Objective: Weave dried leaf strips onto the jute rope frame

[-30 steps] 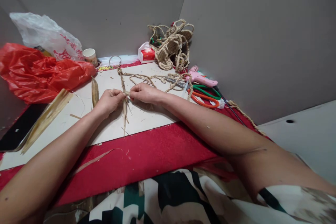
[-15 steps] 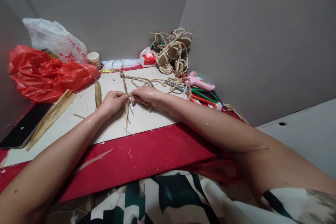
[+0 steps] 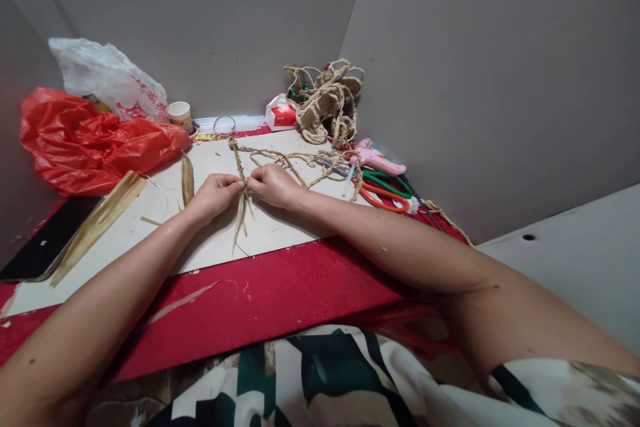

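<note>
A braided straw cord (image 3: 239, 161) runs down the white board (image 3: 210, 161) from a knot at its far end. Both hands meet at its lower end, where loose straw strands (image 3: 241, 217) fan out toward me. My left hand (image 3: 217, 193) pinches the cord's end between thumb and fingers. From the other side, my right hand (image 3: 273, 183) is closed on the strands at the same spot; its fingertips nearly touch the left ones. A thinner straw rope (image 3: 285, 159) trails from the knot to the right behind my right hand.
On the left lie a red plastic bag (image 3: 100, 147), a phone-like black slab (image 3: 47, 240) and dry husk strips (image 3: 100, 227). At the back stand a paper cup (image 3: 180, 115), a tissue pack (image 3: 281, 113) and heaped straw rope (image 3: 325, 107). A pink glue gun (image 3: 377, 159) and orange-handled scissors (image 3: 383, 200) lie right.
My right hand has drawn in toward the left, its fingers now curled closer at the cord. The hanging strands have swung slightly left. My left hand stays in place.
</note>
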Motion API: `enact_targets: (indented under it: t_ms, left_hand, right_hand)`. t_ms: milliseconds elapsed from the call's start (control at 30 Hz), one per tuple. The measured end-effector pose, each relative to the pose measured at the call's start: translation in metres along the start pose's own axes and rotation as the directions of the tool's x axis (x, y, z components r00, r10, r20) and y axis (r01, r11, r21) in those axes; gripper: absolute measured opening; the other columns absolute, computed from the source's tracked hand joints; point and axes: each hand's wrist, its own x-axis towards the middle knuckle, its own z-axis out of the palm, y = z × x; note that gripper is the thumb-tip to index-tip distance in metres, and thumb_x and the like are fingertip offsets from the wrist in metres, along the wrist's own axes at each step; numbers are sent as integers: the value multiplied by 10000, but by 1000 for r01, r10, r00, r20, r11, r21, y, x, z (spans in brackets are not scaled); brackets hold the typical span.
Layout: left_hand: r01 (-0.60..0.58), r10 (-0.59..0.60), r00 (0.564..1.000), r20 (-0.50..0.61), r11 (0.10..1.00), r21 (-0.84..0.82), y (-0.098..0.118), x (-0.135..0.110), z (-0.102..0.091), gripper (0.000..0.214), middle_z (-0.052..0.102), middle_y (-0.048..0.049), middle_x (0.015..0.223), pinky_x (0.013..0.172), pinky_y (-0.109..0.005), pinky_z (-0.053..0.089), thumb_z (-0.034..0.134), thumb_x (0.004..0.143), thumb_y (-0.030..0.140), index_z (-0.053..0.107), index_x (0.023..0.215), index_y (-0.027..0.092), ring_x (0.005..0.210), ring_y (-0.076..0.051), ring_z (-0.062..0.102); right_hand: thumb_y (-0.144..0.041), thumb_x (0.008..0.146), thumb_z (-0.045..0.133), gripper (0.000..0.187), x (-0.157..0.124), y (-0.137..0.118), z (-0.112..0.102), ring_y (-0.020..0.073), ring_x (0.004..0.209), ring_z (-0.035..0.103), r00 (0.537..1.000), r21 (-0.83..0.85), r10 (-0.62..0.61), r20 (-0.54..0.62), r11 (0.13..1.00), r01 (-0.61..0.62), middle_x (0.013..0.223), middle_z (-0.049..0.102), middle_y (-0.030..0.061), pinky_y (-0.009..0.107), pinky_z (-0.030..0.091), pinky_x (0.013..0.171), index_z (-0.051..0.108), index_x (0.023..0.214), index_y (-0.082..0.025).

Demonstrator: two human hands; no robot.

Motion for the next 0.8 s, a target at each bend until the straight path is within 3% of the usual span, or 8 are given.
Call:
enact_targets:
  t_ms: [167, 267, 333, 467, 633, 800]
  left_hand:
    - [-64, 82, 980, -179, 993, 104, -1, -2, 7, 235, 487, 16, 449, 387, -205, 151, 592, 719, 256, 567, 520, 133, 363, -34, 278]
    - [-59, 55, 955, -291, 998, -7, -1, -2, 12, 117, 573, -6, 525, 384, -203, 184, 589, 667, 195, 612, 577, 124, 367, -32, 309]
    - [-38, 7, 947, -321, 995, -93, 0, -2, 14, 72, 521, 18, 472, 375, -203, 176, 591, 633, 168, 596, 574, 128, 347, -30, 286]
    - [1, -62, 961, -269, 976, -220, 1, -3, 14, 73, 367, 67, 375, 360, -199, 138, 599, 609, 167, 556, 557, 140, 320, -30, 238]
    - [28, -90, 976, -199, 956, -293, 5, -4, 15, 96, 313, 80, 370, 356, -191, 112, 588, 594, 126, 517, 529, 141, 316, -19, 217]
    - [39, -109, 982, -153, 915, -403, 10, -5, 15, 249, 255, 83, 391, 354, -196, 93, 559, 610, 127, 367, 458, 176, 326, -13, 192]
  right_hand:
    - [-312, 837, 435, 323, -5, -1, 2, 155, 601, 500, 997, -185, -54, -59, 982, 42, 663, 647, 66, 273, 242, 541, 682, 687, -168]
    - [-324, 860, 429, 330, -8, -6, 4, 163, 623, 531, 996, -189, -51, -74, 981, 36, 701, 667, 67, 275, 264, 549, 693, 731, -173]
    - [-313, 881, 407, 345, -9, -10, 4, 165, 657, 556, 997, -171, -40, -66, 985, 28, 734, 680, 68, 273, 295, 570, 695, 755, -171]
    - [-276, 901, 368, 344, -13, -17, -1, 192, 750, 596, 1000, -219, -24, 20, 975, 28, 849, 697, 104, 278, 351, 615, 680, 844, -143]
    - [-278, 925, 337, 345, -23, -25, -8, 243, 807, 627, 994, -360, -28, 104, 931, 63, 947, 691, 147, 320, 415, 663, 611, 1070, -128]
    - [-161, 932, 318, 343, -29, -41, -10, 264, 921, 628, 978, -473, -35, 206, 871, 130, 980, 676, 196, 352, 445, 762, 583, 1131, -74]
